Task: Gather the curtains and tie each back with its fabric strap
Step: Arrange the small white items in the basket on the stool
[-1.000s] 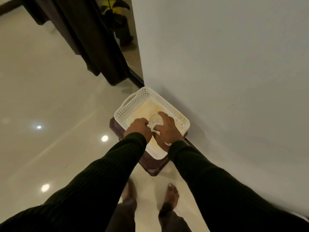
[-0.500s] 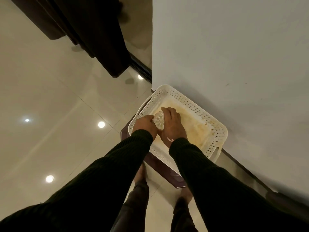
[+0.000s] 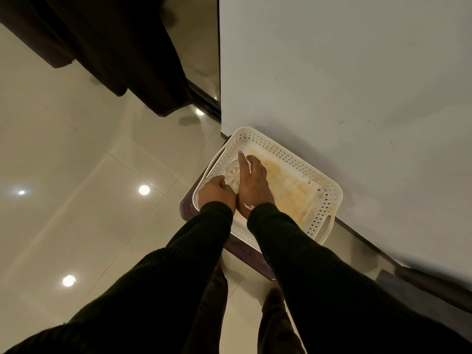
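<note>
Dark curtains (image 3: 143, 60) hang at the upper left, in front of a glass door. Against the wall, a white perforated basket (image 3: 330, 198) sits on a dark stool (image 3: 187, 204). Pale cream fabric (image 3: 288, 185) lies on the basket's floor. Both my hands are inside the basket's left end, around a pale round bundle (image 3: 231, 171). My left hand (image 3: 217, 194) grips its near edge with curled fingers. My right hand (image 3: 254, 183) holds its right side, the index finger straight along it. I cannot make out what the bundle is.
A white wall (image 3: 344, 72) fills the right side, with a dark skirting strip (image 3: 383, 254) along its foot. Glossy tiled floor (image 3: 76, 175) spreads to the left, reflecting ceiling lights. My feet (image 3: 275, 295) stand just before the stool.
The view has swung so the basket lies further right and lower. Both hands have shifted with the round bundle toward the basket's left end, and my right index finger has straightened.
</note>
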